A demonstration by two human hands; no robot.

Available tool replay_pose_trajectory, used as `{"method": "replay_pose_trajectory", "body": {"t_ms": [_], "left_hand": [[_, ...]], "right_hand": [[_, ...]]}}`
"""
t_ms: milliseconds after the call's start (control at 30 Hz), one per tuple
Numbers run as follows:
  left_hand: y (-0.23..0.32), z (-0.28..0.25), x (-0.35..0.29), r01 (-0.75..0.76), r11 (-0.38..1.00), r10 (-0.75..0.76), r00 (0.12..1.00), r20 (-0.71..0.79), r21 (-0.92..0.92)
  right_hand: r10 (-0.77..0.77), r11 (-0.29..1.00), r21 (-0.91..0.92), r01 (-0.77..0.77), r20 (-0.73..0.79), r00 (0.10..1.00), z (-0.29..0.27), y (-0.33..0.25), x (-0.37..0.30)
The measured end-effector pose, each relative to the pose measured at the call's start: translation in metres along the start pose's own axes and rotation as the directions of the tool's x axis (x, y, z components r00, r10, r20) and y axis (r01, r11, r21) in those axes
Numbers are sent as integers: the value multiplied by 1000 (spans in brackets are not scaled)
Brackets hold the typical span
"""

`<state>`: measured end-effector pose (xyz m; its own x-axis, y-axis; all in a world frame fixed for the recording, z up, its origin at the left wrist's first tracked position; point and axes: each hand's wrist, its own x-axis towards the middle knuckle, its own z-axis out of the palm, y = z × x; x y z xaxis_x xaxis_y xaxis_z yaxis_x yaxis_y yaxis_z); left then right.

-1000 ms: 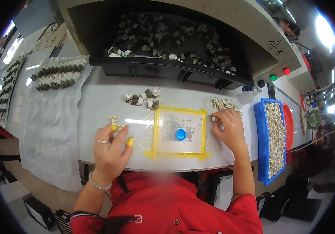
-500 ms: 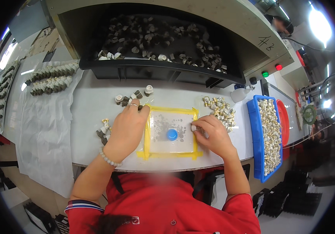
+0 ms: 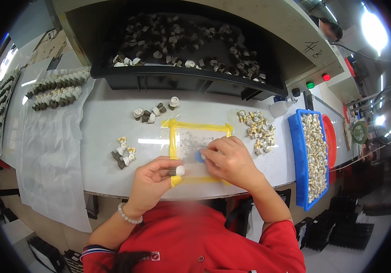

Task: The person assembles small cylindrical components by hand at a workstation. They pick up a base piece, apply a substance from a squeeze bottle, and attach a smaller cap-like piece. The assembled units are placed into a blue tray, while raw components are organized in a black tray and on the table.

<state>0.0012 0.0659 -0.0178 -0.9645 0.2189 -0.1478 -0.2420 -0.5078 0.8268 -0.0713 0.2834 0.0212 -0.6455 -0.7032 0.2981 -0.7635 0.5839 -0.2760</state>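
L hand (image 3: 155, 176) has come back near from the far loose parts, now pinching a small dark-and-white part (image 3: 176, 171) at yellow-taped pad's (image 3: 173, 136) near-left corner; R hand (image 3: 232, 159) fingertips curled on blue cap (image 3: 199, 156); assembly looks under way.

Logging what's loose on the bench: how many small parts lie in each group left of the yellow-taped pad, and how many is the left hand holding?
Parts behind the pad's left corner: about 5
Parts with yellow tips: 4
Part in left hand: 1
Total: about 10
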Motion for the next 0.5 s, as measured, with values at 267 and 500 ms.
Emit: {"method": "replay_pose_trajectory", "body": {"t_ms": [267, 500], "left_hand": [[-10, 5, 0, 28, 1000, -28, 999, -21, -1], [-11, 11, 3, 13, 997, -19, 997, -71, -78]], "right_hand": [[-10, 998, -67, 15, 80, 997, -4, -6, 5], [327, 899, 292, -327, 48, 944, -2, -14, -7]]}}
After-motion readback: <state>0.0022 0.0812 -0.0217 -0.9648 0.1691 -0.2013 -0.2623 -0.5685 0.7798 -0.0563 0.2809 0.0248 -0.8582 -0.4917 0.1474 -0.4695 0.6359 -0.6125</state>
